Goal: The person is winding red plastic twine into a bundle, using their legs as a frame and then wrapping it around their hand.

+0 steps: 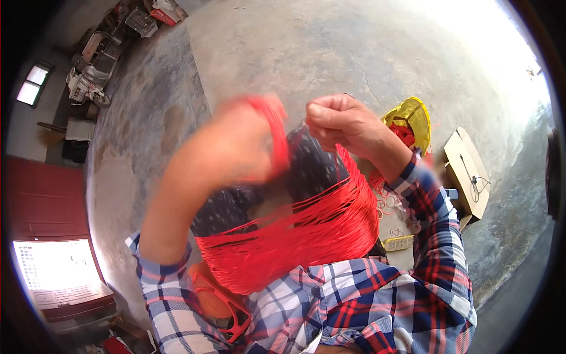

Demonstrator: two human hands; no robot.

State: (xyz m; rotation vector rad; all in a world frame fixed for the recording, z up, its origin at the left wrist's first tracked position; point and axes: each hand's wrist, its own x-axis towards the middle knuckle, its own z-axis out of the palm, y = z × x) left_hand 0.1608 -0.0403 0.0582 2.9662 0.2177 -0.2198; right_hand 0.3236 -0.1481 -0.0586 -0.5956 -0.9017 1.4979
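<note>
A thick bundle of thin red cords (295, 248) lies in many loose strands across my lap, over dark speckled trousers (221, 212). My left hand (242, 135) is raised above it and smeared by motion. A band of red strands passes over its finger side, and its exact grip does not show. To its right, a short gap away, my right hand (342, 121) is closed with thumb and fingers pinched. Red strands run from below this hand down to the bundle. The pinched tips hide most of what they hold.
Right of my knees stands a yellow basket (410, 121) with red material inside. Beyond it is an open cardboard box (469, 171) with a black cable. An orange-red plastic seat (221, 304) shows under me. A parked two-wheeler (88, 85) stands far left.
</note>
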